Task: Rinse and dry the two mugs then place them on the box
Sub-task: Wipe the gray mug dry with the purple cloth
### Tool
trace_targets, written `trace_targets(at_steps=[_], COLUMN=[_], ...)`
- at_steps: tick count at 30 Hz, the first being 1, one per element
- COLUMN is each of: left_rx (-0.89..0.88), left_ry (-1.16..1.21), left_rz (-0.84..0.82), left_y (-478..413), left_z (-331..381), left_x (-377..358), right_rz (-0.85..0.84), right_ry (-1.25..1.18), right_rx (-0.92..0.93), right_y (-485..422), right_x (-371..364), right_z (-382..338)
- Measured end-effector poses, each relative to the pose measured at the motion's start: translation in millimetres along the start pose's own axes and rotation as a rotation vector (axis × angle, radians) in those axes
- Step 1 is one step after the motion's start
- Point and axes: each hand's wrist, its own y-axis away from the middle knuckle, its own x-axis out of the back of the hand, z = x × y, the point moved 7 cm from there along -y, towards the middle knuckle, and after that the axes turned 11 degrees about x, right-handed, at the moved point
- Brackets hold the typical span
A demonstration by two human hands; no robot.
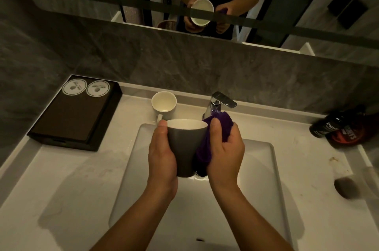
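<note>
Our left hand (163, 152) is wrapped around the near side of the dark mug (185, 148), thumb up at the rim, fingers closed round the wall, holding it upright over the sink (256, 179). Our right hand (224, 150) is closed on a purple cloth (205, 154) and presses it against the mug's right flank, so the mug is pinched between palm and cloth. We cannot see this mug's handle from here.

The mug looks like glazed ceramic: stiff, fairly heavy for its size, and likely slick while any water is left on it. A drop into the hard basin could chip or crack it, so we judge the sound hold to be a full wrap around the body, as now, or through the handle once dry. The cloth is soft and limp and will bunch, so we should keep it gathered in the palm.

Just beyond our hands the second mug (164, 104), pale inside and out, stands upright on the worktop (71, 189) behind the sink's back edge, left of the tap (220, 103). Farther left, against the wall, sits the dark box (71, 119), its flat top bearing two round labels and no mug yet. Dark bottles (338, 127) stand well off to the right.
</note>
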Motion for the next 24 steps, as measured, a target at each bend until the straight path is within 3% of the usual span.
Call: trace_targets(at_steps=[4,8,11,14,21,24], left_rx=[-0.121,0.064,0.198,0.244,0.139,0.060], left_ry=[-0.122,0.023,0.098,0.127,0.099,0.128], left_rz=[0.013,-0.058,-0.126,-0.151,-0.097,-0.037], left_y=[-0.1,-8.4,-8.1,-8.2,-4.3,-1.8], left_z=[4.3,-3.4,-8.5,-11.5,-1.3,-0.1], left_x=[-4.0,-5.4,-8.3,-9.7,-13.1,-11.6], right_rz=[0.011,-0.103,-0.181,-0.256,-0.299,-0.316], right_ry=[0.141,0.041,-0.271,-0.374,-0.455,-0.412], right_rx=[0.315,0.480,0.155,-0.172,-0.442,-0.429], right_y=[11.9,24.8,29.1,35.0,19.7,18.6], right_x=[-1.8,-7.0,-8.5,-13.4,-22.9,-21.8], right_z=[-15.6,-26.3,-16.9,2.5,19.1,14.6])
